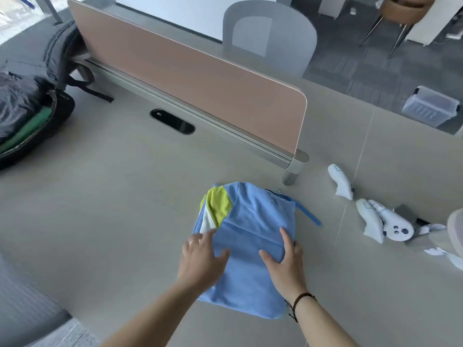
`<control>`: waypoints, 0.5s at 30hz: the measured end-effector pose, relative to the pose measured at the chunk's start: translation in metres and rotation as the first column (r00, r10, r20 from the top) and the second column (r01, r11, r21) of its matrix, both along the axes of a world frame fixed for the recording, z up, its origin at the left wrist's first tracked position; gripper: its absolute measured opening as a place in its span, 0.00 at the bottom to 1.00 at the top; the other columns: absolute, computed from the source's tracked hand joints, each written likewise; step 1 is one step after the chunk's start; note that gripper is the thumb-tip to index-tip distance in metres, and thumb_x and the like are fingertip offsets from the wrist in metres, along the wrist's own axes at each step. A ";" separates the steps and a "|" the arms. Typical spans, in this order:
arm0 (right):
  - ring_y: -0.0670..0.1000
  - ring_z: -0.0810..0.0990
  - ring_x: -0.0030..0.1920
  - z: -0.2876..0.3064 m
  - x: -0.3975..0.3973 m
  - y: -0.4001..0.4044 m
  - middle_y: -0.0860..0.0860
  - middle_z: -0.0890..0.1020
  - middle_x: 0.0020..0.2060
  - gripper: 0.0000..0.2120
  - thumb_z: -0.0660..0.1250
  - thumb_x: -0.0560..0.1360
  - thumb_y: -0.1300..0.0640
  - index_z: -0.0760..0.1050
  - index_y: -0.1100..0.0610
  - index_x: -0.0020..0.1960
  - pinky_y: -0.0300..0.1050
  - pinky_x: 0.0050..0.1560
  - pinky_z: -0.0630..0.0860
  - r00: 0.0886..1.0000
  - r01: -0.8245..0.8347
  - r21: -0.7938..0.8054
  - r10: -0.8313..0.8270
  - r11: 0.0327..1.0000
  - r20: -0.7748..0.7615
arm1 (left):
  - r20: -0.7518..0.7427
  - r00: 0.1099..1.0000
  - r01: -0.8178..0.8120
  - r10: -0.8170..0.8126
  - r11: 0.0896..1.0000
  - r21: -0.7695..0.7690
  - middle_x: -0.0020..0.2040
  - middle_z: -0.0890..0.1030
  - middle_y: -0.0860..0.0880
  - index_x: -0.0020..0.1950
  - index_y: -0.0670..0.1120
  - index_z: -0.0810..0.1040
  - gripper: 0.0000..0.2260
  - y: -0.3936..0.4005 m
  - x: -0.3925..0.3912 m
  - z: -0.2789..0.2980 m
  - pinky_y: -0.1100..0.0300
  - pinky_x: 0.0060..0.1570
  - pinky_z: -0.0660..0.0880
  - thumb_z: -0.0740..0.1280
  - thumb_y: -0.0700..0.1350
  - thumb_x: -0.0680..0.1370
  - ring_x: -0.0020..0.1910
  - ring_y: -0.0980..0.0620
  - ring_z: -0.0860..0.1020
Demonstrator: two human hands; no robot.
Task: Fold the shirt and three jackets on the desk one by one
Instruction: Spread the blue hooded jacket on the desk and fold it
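A folded light-blue jacket [250, 246], with a lime and white panel at its 10 o'clock corner, is laid on the grey worktop [112, 196] at about 6 o'clock of the view. The left hand [200, 259] is laid flat on the jacket's left edge with fingers spread; the tips are partly merged with the white panel and are hard to make out. The right hand [283, 261] is pressed on the right side, fingers spread, with the outer fingers hidden over the fabric's edge; a dark cord bracelet [300, 300] is worn at that wrist. Both forearms are cut off by the lower border.

At 9 o'clock an open black backpack [37, 116] is cut by the frame's edge; dark and green cloth is seen inside, but what it is cannot be told. At 3 o'clock white controllers [380, 221] are lying, and beside them a pale object is cropped and unclear. A pinkish divider panel [188, 78] is run across the worktop toward 12 o'clock, with a grey chair [270, 33] behind it. A clear plastic box [431, 106] is set on the grey carpet at 2 o'clock.
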State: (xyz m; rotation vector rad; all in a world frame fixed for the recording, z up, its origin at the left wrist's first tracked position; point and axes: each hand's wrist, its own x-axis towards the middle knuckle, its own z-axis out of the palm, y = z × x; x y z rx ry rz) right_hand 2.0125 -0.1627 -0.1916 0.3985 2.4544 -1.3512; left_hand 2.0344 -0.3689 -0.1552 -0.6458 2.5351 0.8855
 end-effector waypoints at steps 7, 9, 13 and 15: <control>0.39 0.69 0.56 0.004 -0.013 0.006 0.46 0.67 0.64 0.38 0.77 0.72 0.51 0.61 0.34 0.74 0.39 0.62 0.65 0.996 0.020 -0.085 -0.013 0.996 0.084 | -0.005 1.000 -0.022 0.024 0.965 0.260 0.64 0.76 0.49 0.81 0.63 0.50 0.40 -0.049 -0.034 -0.023 0.54 0.53 0.71 0.72 0.53 0.76 0.65 0.43 0.75; 0.39 0.69 0.59 0.002 -0.017 0.009 0.45 0.68 0.67 0.39 0.79 0.69 0.51 0.63 0.34 0.73 0.40 0.64 0.66 0.995 0.023 -0.103 -0.013 0.994 0.096 | -0.003 1.000 -0.025 0.027 0.954 0.300 0.62 0.77 0.52 0.80 0.64 0.51 0.41 -0.052 -0.039 -0.026 0.56 0.51 0.72 0.73 0.53 0.76 0.60 0.45 0.78; 0.42 0.68 0.64 -0.001 -0.021 0.011 0.45 0.68 0.68 0.38 0.80 0.68 0.52 0.65 0.35 0.71 0.43 0.68 0.66 0.994 0.037 -0.113 -0.024 0.993 0.110 | 0.011 0.998 -0.063 0.064 0.915 0.399 0.62 0.77 0.55 0.74 0.72 0.56 0.39 -0.059 -0.043 -0.026 0.53 0.57 0.77 0.76 0.54 0.72 0.56 0.52 0.79; 0.41 0.67 0.63 -0.002 -0.021 0.011 0.45 0.68 0.68 0.38 0.80 0.69 0.53 0.66 0.36 0.71 0.41 0.66 0.64 0.995 0.037 -0.116 -0.025 0.993 0.100 | -0.043 0.995 -0.056 0.085 0.889 0.455 0.62 0.76 0.63 0.74 0.75 0.53 0.43 -0.058 -0.041 -0.024 0.55 0.58 0.76 0.77 0.51 0.72 0.58 0.54 0.78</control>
